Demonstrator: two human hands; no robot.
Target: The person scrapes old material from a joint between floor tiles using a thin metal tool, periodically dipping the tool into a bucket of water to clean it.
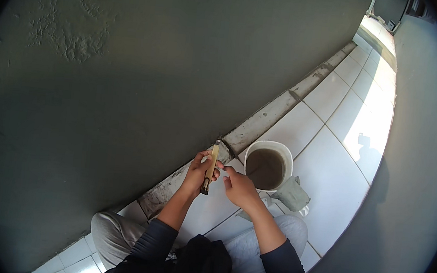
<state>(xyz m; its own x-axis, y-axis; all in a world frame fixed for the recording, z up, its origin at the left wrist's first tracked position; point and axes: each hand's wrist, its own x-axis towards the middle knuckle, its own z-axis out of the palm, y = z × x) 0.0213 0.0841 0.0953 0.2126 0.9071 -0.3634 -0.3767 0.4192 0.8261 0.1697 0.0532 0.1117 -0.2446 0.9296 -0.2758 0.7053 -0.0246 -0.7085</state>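
My left hand [197, 174] is closed around a utility knife [211, 167] with a yellowish body and a dark end. The knife points up and away from me, just in front of the wall. Close beside it on the right is my right hand [241, 188], its fingers curled and their tips near the left fingertips. Whether something small is pinched there I cannot make out. To the right of that hand stands a white bucket [290, 167] holding murky brown-grey water [265, 168]. A grey, smeared object [293, 195] sits against the bucket's near right side; its kind is unclear.
A dark grey wall [156, 67] rises on the left, with a rough peeling patch [76, 33]. Along its foot runs a worn, stained skirting ledge [262, 120]. White floor tiles [332, 158] stretch to a sunlit far end. A lighter wall [419, 129] bounds the right.
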